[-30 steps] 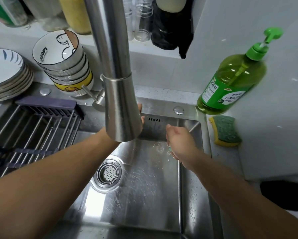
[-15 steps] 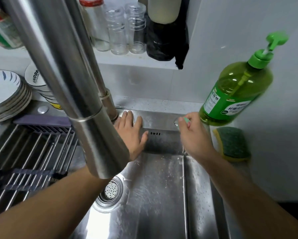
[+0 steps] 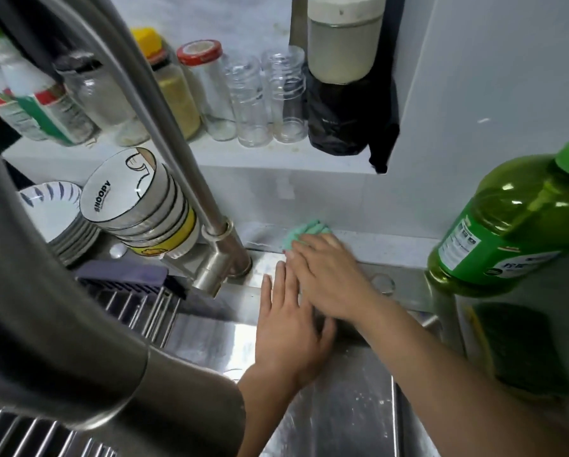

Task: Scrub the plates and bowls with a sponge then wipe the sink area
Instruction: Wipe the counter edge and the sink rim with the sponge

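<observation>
My right hand [image 3: 329, 275] presses a light green cloth [image 3: 304, 233] flat against the counter strip behind the steel sink [image 3: 342, 407], fingers straight over it. My left hand [image 3: 289, 328] rests open on the sink's back rim, just under and left of the right hand. A stack of bowls [image 3: 144, 209] leans beside a stack of striped plates [image 3: 58, 219] at the back left. The green and yellow sponge [image 3: 520, 347] lies on the right counter, partly behind the soap bottle [image 3: 507, 232].
The large steel faucet [image 3: 78, 308] arches across the left and fills much of the view. A purple-ended drying rack [image 3: 134, 291] spans the left of the sink. Jars and bottles [image 3: 250, 100] line the shelf above.
My right hand moved from the sink's right rim up and left to the back counter strip with the cloth. The left hand stayed on the back rim. The view moved closer.
</observation>
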